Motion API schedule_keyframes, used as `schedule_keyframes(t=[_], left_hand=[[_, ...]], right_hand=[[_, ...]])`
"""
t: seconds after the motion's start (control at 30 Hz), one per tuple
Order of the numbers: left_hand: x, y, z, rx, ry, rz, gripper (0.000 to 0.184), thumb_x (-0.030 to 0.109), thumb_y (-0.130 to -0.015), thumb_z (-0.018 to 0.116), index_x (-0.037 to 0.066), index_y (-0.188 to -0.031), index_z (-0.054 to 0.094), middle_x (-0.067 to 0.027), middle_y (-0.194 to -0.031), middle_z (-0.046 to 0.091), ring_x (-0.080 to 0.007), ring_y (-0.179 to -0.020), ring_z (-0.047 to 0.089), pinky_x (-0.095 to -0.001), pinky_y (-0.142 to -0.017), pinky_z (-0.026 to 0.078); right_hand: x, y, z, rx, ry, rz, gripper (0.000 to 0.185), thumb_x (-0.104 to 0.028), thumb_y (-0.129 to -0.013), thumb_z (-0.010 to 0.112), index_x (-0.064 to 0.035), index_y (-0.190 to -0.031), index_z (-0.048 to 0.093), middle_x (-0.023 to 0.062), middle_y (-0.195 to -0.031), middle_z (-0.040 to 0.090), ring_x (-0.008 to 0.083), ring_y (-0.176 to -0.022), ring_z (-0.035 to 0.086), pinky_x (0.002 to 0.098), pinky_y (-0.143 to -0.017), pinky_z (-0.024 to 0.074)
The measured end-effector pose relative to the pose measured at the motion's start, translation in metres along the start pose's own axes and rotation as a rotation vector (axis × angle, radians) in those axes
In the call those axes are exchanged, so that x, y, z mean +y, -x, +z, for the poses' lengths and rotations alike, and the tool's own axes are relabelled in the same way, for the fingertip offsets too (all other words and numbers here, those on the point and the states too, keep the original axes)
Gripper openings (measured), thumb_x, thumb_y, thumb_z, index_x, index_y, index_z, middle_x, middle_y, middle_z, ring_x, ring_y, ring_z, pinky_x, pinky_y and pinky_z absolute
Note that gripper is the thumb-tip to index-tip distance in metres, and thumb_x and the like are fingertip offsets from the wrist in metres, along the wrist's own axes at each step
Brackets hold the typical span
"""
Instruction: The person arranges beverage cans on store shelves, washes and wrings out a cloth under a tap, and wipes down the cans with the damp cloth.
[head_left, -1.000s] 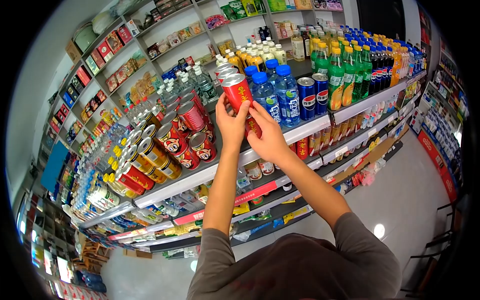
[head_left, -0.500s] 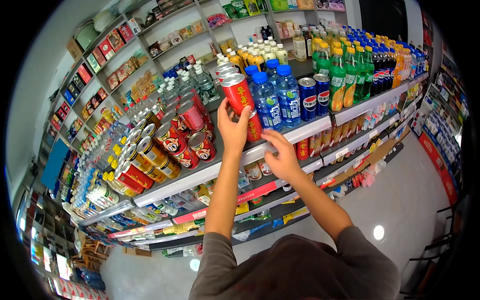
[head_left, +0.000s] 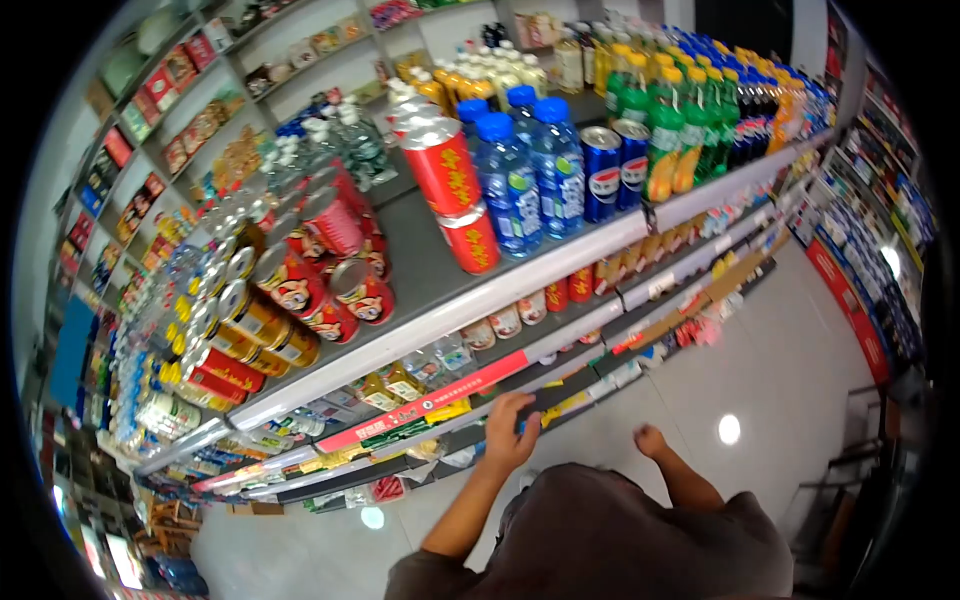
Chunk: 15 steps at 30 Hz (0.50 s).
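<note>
My left hand (head_left: 510, 432) is in front of the lower shelves with its fingers apart and nothing in them. Farther right, over the floor, my right hand (head_left: 652, 441) looks small and curled closed; no object shows in it. On the top shelf, a red can with yellow lettering (head_left: 443, 168) stands on a second red can (head_left: 468, 240), and more cans are stacked behind. Right beside this stack stand blue-capped drink bottles (head_left: 510, 190). To the left, with a strip of dark shelf between, are red cartoon-face cans (head_left: 362, 291).
Two blue Pepsi cans (head_left: 602, 175) and green bottles (head_left: 666, 135) continue the row rightward. Gold cans (head_left: 258, 312) fill the shelf's left part. The white shelf edge (head_left: 560, 268) juts above lower shelves of goods. Pale tiled floor (head_left: 770, 350) lies at the right.
Both hands have left the red cans and dropped back toward my body. The upper red can, held by my left hand before, now rests on the lower one. The view has shifted.
</note>
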<state>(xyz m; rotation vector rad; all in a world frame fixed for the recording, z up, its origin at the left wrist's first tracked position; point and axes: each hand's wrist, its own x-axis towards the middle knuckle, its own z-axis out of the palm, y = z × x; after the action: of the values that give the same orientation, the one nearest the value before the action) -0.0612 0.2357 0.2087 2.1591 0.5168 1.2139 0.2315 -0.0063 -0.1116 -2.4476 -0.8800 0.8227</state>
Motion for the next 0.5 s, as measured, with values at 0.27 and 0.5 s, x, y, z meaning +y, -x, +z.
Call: schedule_keyframes(t=[0.27, 0.5], left_hand=[[-0.161, 0.513, -0.045, -0.629, 0.031, -2.045, 0.03, 0.03, -0.089, 0.065, 0.003, -0.102, 0.067, -0.0127, -0.095, 0.067, -0.0246, -0.083, 0.062, -0.0379, -0.069, 0.05], [-0.168, 0.504, -0.105, -0.315, 0.074, -2.013, 0.015, 0.02, -0.09, 0.057, 0.008, -0.083, 0.062, -0.0081, -0.065, 0.059, -0.0199, -0.055, 0.057, -0.0376, -0.049, 0.046]], right_hand=[[0.196, 0.232, -0.002, -0.963, -0.212, 0.254, 0.029, -0.029, -0.093, 0.06, -0.0032, -0.101, 0.071, 0.0169, -0.103, 0.07, 0.0304, -0.098, 0.064, 0.0403, -0.088, 0.0497], [0.144, 0.211, 0.113, -0.233, -0.22, 0.546, 0.03, -0.025, -0.086, 0.063, -0.0013, -0.101, 0.071, 0.0225, -0.104, 0.069, 0.0363, -0.092, 0.067, 0.0427, -0.084, 0.0529]])
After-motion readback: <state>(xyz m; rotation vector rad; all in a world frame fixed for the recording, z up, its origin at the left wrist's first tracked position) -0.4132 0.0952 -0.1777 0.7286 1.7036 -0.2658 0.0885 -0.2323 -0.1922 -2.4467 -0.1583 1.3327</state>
